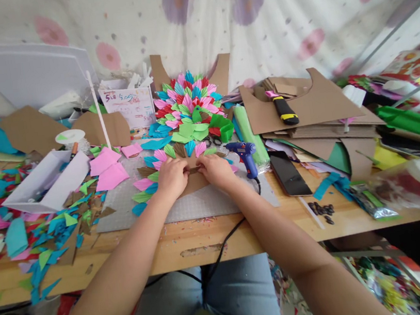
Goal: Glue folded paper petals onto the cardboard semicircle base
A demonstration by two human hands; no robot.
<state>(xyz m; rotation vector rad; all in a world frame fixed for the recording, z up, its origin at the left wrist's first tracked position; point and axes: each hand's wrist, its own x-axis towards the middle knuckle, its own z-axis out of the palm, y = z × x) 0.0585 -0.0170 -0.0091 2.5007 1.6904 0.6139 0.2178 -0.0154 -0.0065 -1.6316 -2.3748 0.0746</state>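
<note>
My left hand (173, 177) and my right hand (215, 169) meet over the middle of the work mat, fingers closed in a pinch. Between their fingertips is a small piece of brown paper (192, 164), partly covered by the fingers. Beneath lies a brown cardboard piece (192, 185). Pleated paper leaves in pink, blue, green and brown fan out around it, such as a pink leaf (160, 157) and a blue leaf (190, 148). Just right of my right hand stands a blue glue gun (247, 156), its cord trailing toward the table's front edge.
Behind my hands is a mound of colourful pleated leaves (189, 95). Paper scraps and a white box (44, 188) are at left. To the right lie a phone (289, 172), stacked cardboard (304, 102) and a yellow-black utility knife (285, 110). The grey mat (217, 207) lies under the work.
</note>
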